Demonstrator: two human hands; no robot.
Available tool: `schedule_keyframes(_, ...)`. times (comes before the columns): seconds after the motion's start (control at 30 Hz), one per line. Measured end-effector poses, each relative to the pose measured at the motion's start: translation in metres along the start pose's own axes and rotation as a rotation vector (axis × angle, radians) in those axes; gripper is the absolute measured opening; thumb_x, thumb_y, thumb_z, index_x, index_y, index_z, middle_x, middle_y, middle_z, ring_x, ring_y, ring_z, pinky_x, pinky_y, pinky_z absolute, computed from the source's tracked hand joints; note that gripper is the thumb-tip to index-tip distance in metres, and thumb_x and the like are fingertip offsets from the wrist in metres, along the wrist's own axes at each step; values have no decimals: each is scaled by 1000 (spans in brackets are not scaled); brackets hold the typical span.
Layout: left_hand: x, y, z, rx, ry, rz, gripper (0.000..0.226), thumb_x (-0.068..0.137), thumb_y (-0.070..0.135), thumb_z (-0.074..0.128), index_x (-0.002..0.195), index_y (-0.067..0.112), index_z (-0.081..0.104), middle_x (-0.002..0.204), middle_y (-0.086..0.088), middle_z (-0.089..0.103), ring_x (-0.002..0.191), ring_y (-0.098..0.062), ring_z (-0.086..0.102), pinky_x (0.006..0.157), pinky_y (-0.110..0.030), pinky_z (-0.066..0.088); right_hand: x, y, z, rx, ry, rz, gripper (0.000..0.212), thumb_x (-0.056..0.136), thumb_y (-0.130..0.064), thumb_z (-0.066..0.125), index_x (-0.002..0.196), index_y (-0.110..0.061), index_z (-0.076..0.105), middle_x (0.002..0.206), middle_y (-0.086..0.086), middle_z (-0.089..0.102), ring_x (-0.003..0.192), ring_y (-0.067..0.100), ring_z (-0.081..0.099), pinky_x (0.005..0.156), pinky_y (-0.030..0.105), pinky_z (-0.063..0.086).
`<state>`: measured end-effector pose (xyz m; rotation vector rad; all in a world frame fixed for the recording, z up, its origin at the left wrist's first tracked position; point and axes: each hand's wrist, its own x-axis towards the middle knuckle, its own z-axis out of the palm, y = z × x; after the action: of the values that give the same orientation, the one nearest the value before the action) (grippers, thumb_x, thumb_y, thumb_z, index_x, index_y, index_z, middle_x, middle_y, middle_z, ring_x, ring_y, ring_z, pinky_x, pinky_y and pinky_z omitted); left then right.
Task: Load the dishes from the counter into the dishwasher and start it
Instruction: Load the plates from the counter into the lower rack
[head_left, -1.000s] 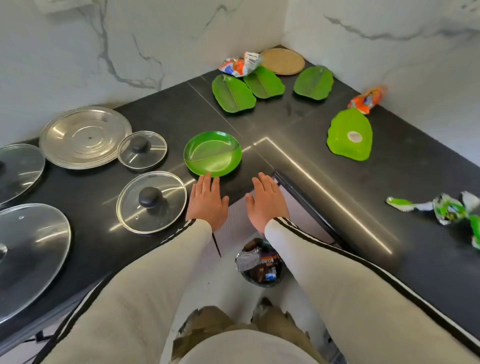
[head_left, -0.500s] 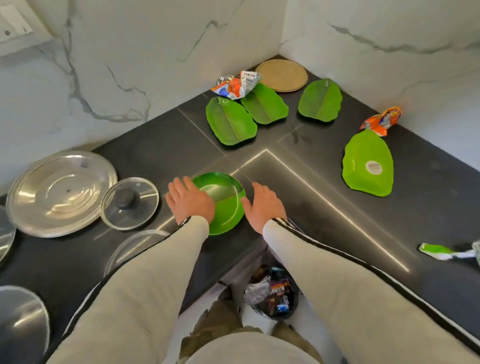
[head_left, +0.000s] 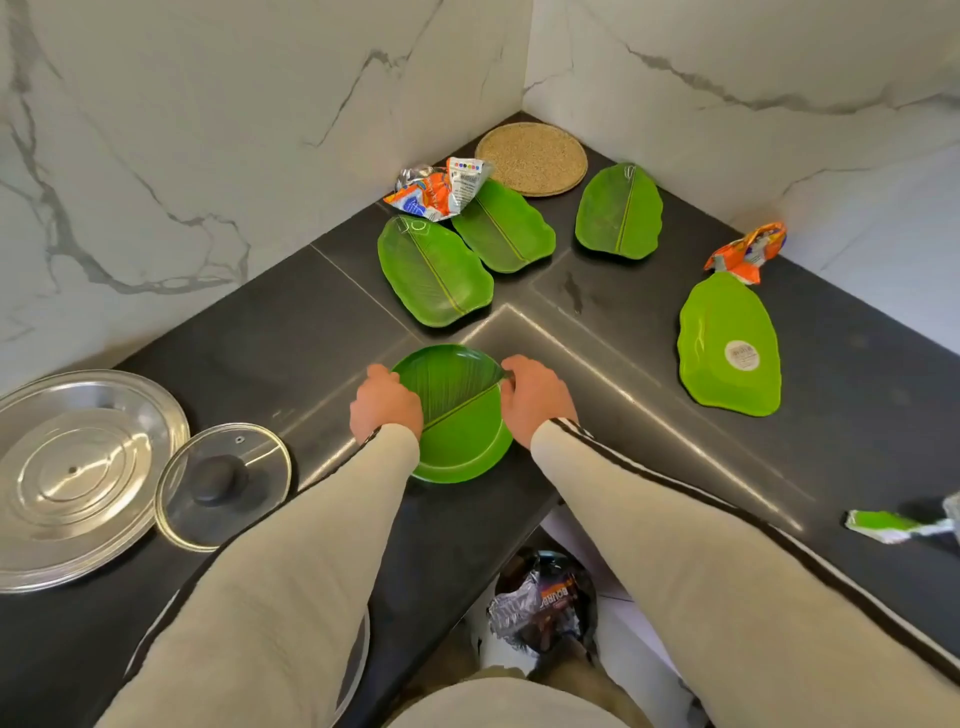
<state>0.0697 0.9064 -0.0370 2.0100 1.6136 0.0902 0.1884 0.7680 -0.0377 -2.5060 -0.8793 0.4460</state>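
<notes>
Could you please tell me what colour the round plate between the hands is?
The round plate is bright green with a leaf-vein line; head view.

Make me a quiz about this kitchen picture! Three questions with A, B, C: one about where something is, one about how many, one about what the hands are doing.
1. Where is the round woven mat?
A. In the far corner of the counter
B. On the floor
C. Under a hand

2. How many leaf-shaped green plates are there?
A. Two
B. Four
C. Six

3. What are the left hand and right hand doing?
A. Both grip the round green plate
B. Both hang free
C. Only one touches it

Answers:
1 A, it lies where the counter's two runs meet.
2 B, three face up, one upside down showing a sticker.
3 A, fingers curl over opposite edges of the rim.
</notes>
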Motion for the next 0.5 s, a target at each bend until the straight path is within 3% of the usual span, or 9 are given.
schedule_keyframes(0.17,20,28,-5,-225,55,-122,27,102,18,38,125,10,50,121,-22,61,112,-42,56,85,-44,44,63,4,-27,-11,157,10,35,104,-33,35,105,-9,61,105,15,67,101,37,62,82,41,46)
schedule_keyframes(0.37,79,105,-30,-422,183,-106,31,102,14,38,129,11,53,125,-17,60,115,-36,56,80,-32,35,181,-13,-68,132,273,222,38,102,-32,40,115,-4,62,116,24,65,110,41,59,85,42,46)
schedule_keyframes(0.5,127,155,-35,-458,240,-93,31,101,11,40,127,8,56,126,-16,61,117,-34,57,88,-34,42,258,-18,-87,314,316,325,32,98,-26,51,119,-6,63,123,18,65,116,34,59,86,36,46)
